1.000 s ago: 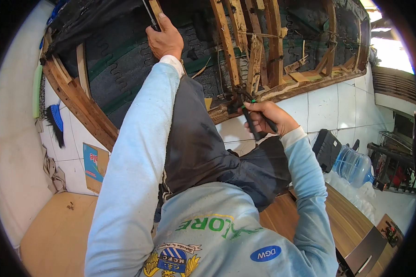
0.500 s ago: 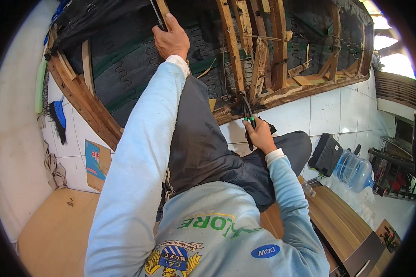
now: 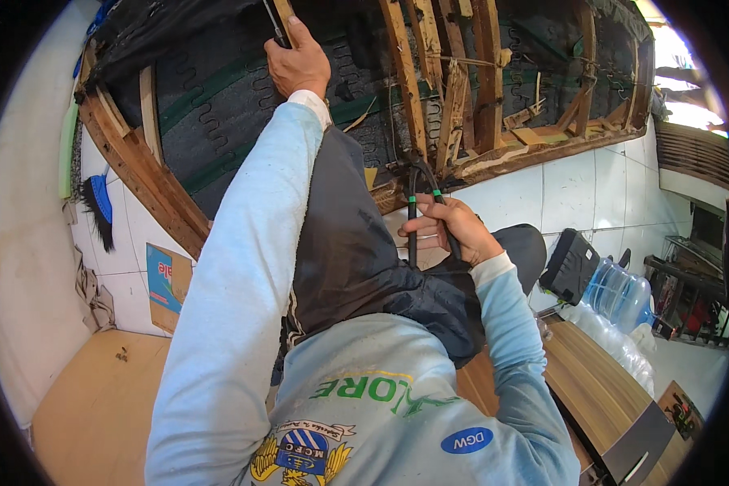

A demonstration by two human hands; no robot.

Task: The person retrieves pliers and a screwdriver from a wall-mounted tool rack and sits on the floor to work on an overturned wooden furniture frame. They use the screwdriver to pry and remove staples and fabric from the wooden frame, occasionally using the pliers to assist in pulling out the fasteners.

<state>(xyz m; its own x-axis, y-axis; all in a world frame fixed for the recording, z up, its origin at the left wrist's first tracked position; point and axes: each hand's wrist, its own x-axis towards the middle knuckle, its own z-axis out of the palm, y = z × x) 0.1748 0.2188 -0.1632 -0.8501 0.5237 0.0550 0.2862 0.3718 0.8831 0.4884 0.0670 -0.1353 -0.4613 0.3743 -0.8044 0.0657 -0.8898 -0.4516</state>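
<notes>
My right hand (image 3: pixel 458 231) grips a pair of pincers (image 3: pixel 413 219) by their black handles with green bands, which are spread apart. The pincers' jaws meet the lower rail of the wooden sofa frame (image 3: pixel 494 162), at the foot of an upright slat (image 3: pixel 402 77). Farther up and to the left, my left hand (image 3: pixel 300 65) is closed around a black-handled tool with a thin metal shaft, which looks like a screwdriver (image 3: pixel 279 31). Its thumb lies against another wooden slat (image 3: pixel 284 10). Black fabric and wavy springs (image 3: pixel 211 121) fill the frame behind.
A blue brush (image 3: pixel 99 202) and a piece of cardboard (image 3: pixel 166 279) lie on the white tiles at left. At right are a black case (image 3: pixel 571 266), a clear water bottle (image 3: pixel 620 292) and wood-grain panels (image 3: pixel 595 381). Broken slats (image 3: pixel 454 113) stick out of the frame.
The pincers' handles have spread apart, and my right hand's fingers have opened out around them. The left hand has hardly moved.
</notes>
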